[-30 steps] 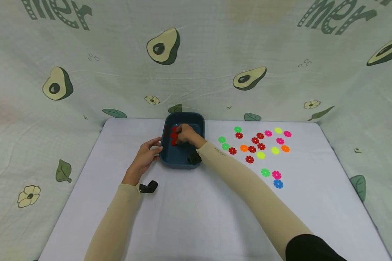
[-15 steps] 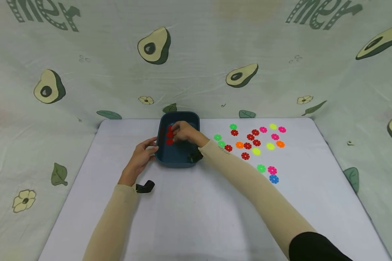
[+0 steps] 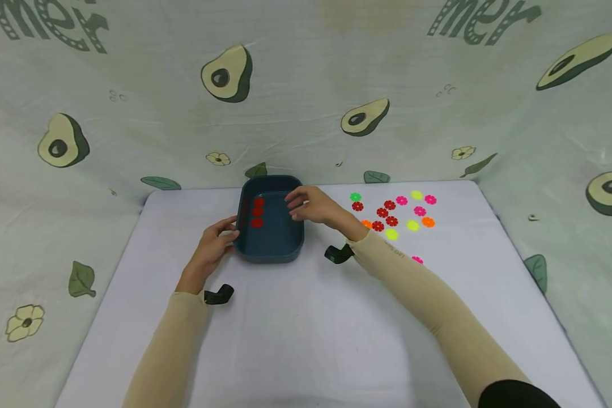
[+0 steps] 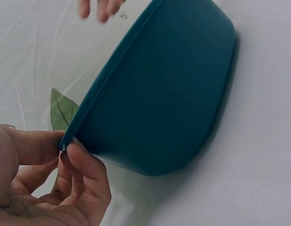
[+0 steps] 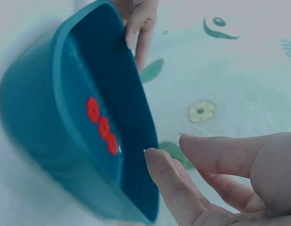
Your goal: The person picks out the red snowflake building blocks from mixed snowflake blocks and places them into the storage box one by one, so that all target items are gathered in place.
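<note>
A dark blue plastic basin stands at the back of the table. Three red flower-shaped discs lie in a column on its floor, left of the middle. My left hand pinches the basin's left rim; in the left wrist view, thumb and fingers meet across that rim. Over the basin's right edge hovers my right hand, its fingers loosely bent and nothing between them. In the right wrist view a gap shows between thumb and fingertips, with the red discs beyond, inside the basin.
Right of the basin, loose flower-shaped discs in red, pink, yellow, orange and green are scattered on the white table. My right forearm covers part of them. A printed cloth hangs behind.
My right hand has left the red discs, risen and moved right to the basin's edge, its fingers parting. The left hand keeps its hold on the rim. The head view has shifted slightly.
</note>
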Tool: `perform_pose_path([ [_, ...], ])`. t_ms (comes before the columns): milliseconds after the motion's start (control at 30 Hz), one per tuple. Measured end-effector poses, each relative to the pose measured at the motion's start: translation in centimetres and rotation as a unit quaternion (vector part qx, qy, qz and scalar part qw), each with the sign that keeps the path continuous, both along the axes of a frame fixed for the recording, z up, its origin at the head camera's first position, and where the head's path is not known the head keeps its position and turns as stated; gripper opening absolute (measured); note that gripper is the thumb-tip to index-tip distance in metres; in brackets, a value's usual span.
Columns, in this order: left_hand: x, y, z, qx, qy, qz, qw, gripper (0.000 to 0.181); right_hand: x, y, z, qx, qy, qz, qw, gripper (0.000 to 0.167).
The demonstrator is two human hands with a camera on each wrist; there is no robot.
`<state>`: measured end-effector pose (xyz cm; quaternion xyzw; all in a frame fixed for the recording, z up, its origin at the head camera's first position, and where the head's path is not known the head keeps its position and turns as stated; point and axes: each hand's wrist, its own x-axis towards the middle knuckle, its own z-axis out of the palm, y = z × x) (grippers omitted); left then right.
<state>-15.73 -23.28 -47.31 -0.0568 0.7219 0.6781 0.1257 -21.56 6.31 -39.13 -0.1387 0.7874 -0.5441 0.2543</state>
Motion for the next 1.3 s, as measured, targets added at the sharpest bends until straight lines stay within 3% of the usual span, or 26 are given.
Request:
perform_pose_path([
  [300, 0.0, -0.2, 0.0, -0.007, -0.01, -0.001, 0.9999, 0.056, 1.8, 5.7, -0.4, 0.028, 0.032, -0.046, 0.998, 0.043],
  [667, 0.2, -0.3, 0.1, -0.01, -0.016, -0.003, 0.9998, 0.056, 3.9, 11.6, -3.6, 0.063, 0.035, -0.073, 0.9948, 0.045],
  [967, 0.4, -0.3, 0.2, -0.001, -0.016, -0.008, 0.9998, 0.056, 5.0, 14.5, -6.1, 0.098, 0.059, -0.107, 0.9877, 0.041],
  [1300, 0.1, 0.0, 0.1, 0.006, -0.016, -0.004, 0.9998, 0.057, 5.8, 16.3, -7.2, 0.123, 0.07, -0.154, 0.9778, 0.041],
])
